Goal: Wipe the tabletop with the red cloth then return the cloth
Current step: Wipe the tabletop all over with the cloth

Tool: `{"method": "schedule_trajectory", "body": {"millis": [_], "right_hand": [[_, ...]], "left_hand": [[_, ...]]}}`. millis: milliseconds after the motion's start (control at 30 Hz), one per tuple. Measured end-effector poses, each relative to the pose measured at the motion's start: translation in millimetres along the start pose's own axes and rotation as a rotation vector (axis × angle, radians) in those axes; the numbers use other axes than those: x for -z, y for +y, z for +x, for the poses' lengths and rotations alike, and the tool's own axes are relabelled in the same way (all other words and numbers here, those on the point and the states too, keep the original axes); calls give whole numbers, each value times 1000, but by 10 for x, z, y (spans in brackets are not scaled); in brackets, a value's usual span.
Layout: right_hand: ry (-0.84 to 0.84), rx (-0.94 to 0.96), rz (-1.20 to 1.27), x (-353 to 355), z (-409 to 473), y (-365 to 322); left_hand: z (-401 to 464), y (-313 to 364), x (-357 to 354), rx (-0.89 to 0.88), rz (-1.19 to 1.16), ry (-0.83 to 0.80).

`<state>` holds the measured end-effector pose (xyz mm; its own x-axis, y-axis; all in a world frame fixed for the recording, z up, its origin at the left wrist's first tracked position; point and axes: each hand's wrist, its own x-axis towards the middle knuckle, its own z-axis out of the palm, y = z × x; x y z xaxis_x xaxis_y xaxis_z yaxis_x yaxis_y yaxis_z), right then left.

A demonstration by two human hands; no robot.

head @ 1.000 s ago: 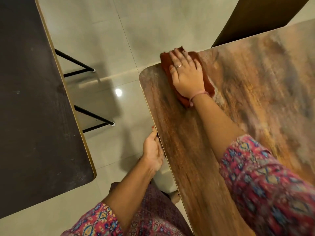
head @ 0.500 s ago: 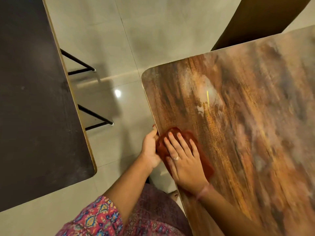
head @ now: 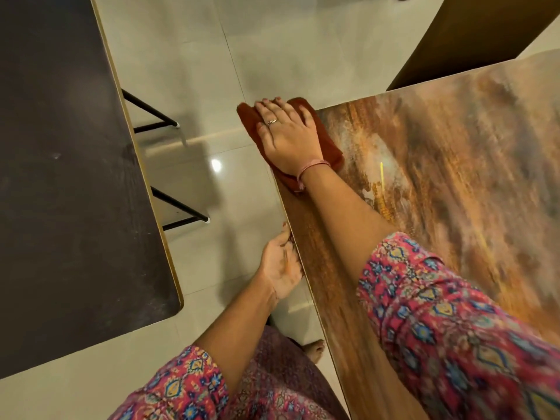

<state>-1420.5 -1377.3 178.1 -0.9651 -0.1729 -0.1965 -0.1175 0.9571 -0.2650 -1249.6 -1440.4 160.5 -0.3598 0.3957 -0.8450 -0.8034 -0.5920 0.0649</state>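
The red cloth point(head: 328, 147) lies folded on the far left corner of the brown wood-patterned tabletop point(head: 454, 183), partly hanging over the corner. My right hand point(head: 288, 134) presses flat on top of the cloth, fingers spread and pointing away from me. My left hand point(head: 280, 268) grips the left edge of the tabletop nearer to me, thumb on top, fingers under the edge and hidden.
A dark table point(head: 60, 177) with a light edge and black metal legs point(head: 178, 213) stands to the left across a strip of glossy tiled floor point(head: 212, 86). A brown panel point(head: 472, 34) rises at the top right. My foot point(head: 315, 350) shows below the table edge.
My right hand has slid the cloth from beside my left hand at the near left edge out to the far left corner. My left hand has kept its hold on the edge.
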Motion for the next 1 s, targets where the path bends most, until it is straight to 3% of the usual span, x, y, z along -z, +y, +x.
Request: {"method": "schedule_trajectory", "body": {"millis": [133,300,367,433,500,567,700,833,1000], "right_hand": [[62,1,-9,-75,-336,-3],[66,0,-5,-306,-1795,121],[28,-40,-29,-411,-2437,222],[-15,-47,-44,-477,-2887,315],[-38,-25,-34,-479,-2990,390],[-47,-8,-42,-409,-2804,480],[-19,-29,-66,-193,-2098,823],[46,-113,-11,36,-1401,1202],[132,-318,44,304,-662,1619]], "left_hand": [[34,56,-60,-64,-87,39],[24,375,-278,-304,-1,194],[37,455,-330,-571,226,380],[6,496,-343,-938,603,495],[-5,489,-362,-1251,964,401],[26,425,-405,-1395,1213,263],[129,214,-476,-1373,1455,148],[248,80,-443,-1321,1631,267],[282,52,-470,-1327,1657,342]]}}
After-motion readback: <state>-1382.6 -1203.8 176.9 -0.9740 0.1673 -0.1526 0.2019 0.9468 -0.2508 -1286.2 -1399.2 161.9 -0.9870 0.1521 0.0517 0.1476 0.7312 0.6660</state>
